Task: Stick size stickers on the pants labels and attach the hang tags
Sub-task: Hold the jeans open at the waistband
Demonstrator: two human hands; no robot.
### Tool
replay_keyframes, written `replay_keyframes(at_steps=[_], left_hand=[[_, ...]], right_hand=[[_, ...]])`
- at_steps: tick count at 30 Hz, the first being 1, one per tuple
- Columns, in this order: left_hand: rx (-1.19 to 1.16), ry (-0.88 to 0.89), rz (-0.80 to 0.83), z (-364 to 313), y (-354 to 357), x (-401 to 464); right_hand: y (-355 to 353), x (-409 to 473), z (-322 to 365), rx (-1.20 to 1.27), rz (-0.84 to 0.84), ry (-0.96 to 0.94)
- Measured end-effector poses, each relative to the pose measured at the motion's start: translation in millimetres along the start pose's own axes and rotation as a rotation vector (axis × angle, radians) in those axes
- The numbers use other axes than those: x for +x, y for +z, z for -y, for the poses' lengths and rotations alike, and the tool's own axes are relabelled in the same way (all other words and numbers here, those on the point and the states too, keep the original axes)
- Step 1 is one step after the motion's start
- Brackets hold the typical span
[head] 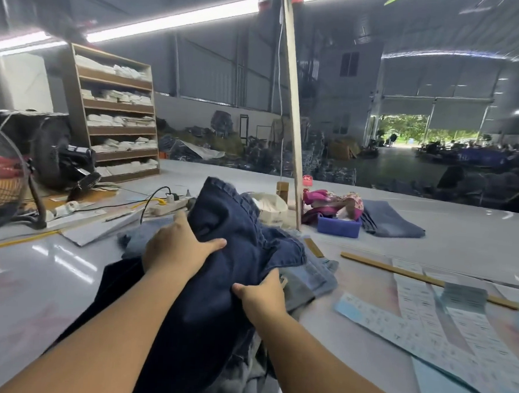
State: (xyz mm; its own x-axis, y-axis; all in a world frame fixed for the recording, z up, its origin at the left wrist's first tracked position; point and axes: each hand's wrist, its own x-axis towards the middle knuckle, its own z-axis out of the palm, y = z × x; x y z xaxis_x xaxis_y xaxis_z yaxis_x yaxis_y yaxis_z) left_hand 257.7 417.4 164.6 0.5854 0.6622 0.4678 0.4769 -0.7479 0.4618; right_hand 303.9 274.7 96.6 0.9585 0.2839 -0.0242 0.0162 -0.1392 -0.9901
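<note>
Gripping the dark jeans (pixel 217 284), left hand (pixel 174 249) at 10 o'clock, right hand (pixel 262 295) at 4, each clutches fabric. Denim appears heavy, limp; waistband likely offers the firmest hold.

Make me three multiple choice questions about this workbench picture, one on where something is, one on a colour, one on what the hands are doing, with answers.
1. Where do the sticker sheets lie?
A. on the table, right of the pants
B. on the wooden shelf
C. under the fan

2. What colour is the small plastic bin?
A. red
B. blue
C. green

3. What are the hands doing?
A. both rest flat on bare table
B. one holds scissors
C. both hold the dark blue pants

Answers: 1 A, the sheets spread over the table at the right. 2 B, the bin beside the pink cloth is blue. 3 C, the left hand and right hand grip the denim.
</note>
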Motion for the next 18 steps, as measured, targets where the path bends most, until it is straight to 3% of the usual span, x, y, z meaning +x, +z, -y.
replay_keyframes(at_steps=[6,9,11,14,18], left_hand=[[0.035,0.007,0.229,27,41,15],[0.139,0.063,0.437,49,39,27],[0.007,0.053,0.589,66,40,29],[-0.295,0.032,0.655,78,51,30],[-0.707,-0.253,0.691,77,58,35]], right_hand=[[4,35,-26,-0.149,-0.053,-0.015],[4,53,-21,-0.181,-0.119,-0.06],[7,59,-24,-0.193,-0.114,-0.06],[9,64,-30,-0.239,-0.08,-0.013],[-1,84,-16,-0.206,-0.11,-0.071]])
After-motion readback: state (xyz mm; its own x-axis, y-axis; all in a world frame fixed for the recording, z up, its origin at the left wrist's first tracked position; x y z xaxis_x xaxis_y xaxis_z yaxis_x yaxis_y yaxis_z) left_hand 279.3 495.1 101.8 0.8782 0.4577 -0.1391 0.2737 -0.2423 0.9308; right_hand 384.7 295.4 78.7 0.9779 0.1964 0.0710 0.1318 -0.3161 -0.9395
